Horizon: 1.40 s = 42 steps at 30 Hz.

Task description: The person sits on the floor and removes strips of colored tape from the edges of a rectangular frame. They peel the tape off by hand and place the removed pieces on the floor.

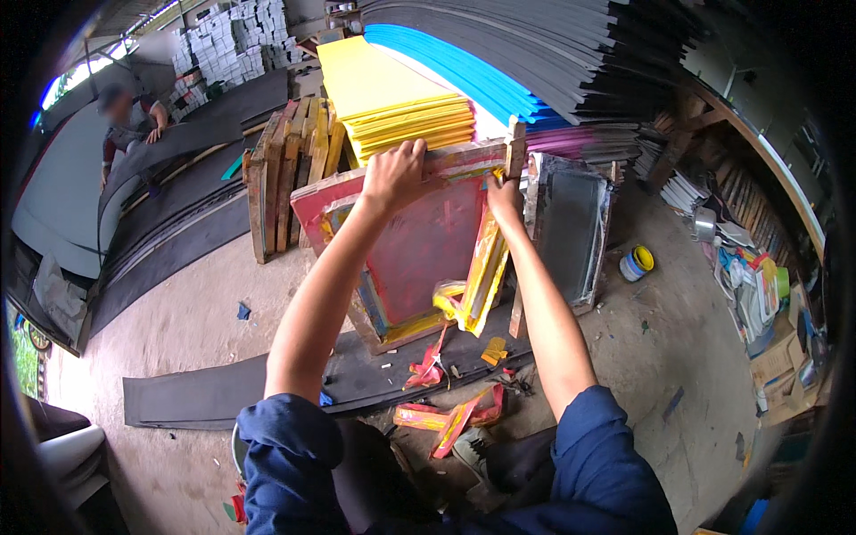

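A wooden screen-printing frame (423, 245) with red-stained mesh stands tilted upright in front of me. My left hand (395, 174) is closed over its top edge. At the frame's right side, my right hand (502, 198) pinches the upper end of a paint-smeared yellow tape strip (482, 276). That strip hangs along the side bar, its lower end crumpled and loose; whether its whole length is off the wood I cannot tell. Torn red and yellow tape pieces (455, 417) lie on the floor by my shoe (473, 453). Beneath the frame is a black foam sheet (205, 392).
Behind stand wooden frames (278, 174) and stacked yellow sheets (392, 98), with blue and black sheets beside them. Another dark screen frame (571, 232) leans at right, near a yellow paint tub (637, 263). A person (134, 129) handles black sheeting at far left. Clutter (758, 303) lines the right.
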Motion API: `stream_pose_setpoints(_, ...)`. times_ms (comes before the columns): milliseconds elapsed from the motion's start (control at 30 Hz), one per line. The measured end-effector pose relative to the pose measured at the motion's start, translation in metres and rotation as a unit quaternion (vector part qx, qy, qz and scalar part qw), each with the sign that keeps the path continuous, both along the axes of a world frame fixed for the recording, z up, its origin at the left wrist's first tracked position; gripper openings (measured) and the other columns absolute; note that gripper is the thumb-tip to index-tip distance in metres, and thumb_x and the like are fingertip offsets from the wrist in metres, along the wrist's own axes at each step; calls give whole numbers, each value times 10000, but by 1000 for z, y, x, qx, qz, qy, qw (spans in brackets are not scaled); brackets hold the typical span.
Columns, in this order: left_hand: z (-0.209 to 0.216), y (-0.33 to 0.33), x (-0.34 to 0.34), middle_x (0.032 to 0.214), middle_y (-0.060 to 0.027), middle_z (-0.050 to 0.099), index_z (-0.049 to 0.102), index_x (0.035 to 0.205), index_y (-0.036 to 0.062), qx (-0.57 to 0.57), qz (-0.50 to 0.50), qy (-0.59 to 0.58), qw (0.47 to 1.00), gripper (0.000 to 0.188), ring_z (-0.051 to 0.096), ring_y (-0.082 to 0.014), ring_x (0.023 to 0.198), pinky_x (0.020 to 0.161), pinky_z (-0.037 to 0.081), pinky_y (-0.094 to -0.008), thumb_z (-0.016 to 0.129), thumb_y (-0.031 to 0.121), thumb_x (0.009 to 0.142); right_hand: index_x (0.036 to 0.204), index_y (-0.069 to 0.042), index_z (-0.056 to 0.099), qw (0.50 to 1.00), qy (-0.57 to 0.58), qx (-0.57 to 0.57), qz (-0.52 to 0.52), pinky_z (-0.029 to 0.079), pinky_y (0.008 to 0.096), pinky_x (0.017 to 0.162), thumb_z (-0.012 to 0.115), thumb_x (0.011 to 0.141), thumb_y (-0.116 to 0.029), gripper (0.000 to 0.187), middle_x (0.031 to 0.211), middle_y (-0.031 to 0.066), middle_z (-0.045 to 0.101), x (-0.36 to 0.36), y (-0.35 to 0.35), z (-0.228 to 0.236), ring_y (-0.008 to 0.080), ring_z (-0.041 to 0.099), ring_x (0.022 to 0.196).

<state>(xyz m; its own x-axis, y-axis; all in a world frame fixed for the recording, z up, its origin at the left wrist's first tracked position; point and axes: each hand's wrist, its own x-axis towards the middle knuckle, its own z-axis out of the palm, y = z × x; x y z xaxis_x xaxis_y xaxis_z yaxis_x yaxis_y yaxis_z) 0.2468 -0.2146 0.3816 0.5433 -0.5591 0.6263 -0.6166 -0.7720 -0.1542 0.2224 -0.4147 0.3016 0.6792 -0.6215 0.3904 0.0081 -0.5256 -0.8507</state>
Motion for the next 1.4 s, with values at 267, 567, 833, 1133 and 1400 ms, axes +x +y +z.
stream_pose_setpoints(267,8,-38,-13,716,-93,636,569,839,98,-38,114,94,988,533,644,-246,685,618,505,-381,601,604,675,928,-1,561,997,68,-35,-16,453,484,700,395,900,-404,437,854,254,603,-29,-3,1,430,569,827)
stream_pose_setpoints(567,1,-39,-11,734,-101,635,575,876,92,-47,94,89,990,553,637,-255,695,616,484,-382,587,611,686,920,20,554,997,-46,-27,-63,446,463,635,387,926,-253,320,831,261,587,-32,8,-23,416,564,793)
stream_pose_setpoints(833,8,-40,-18,797,-105,647,576,901,87,-45,93,130,986,537,637,-261,774,683,480,-390,590,585,701,936,27,537,996,-84,-12,-42,431,474,627,374,929,-271,340,821,270,583,-38,4,-32,430,557,785)
stream_pose_setpoints(1133,5,-35,-15,829,-94,646,574,891,94,-44,64,82,994,489,633,-237,810,702,489,-359,576,554,726,1172,85,360,990,60,-125,-27,459,511,594,401,885,-334,510,764,316,574,-26,-6,-26,451,576,731)
stream_pose_setpoints(1400,2,-26,-24,914,-95,629,566,931,66,-25,31,56,998,485,618,-222,861,737,483,-355,508,524,781,1114,114,302,955,171,-241,-21,463,518,692,471,868,-314,521,826,356,559,-25,-19,-24,478,566,806)
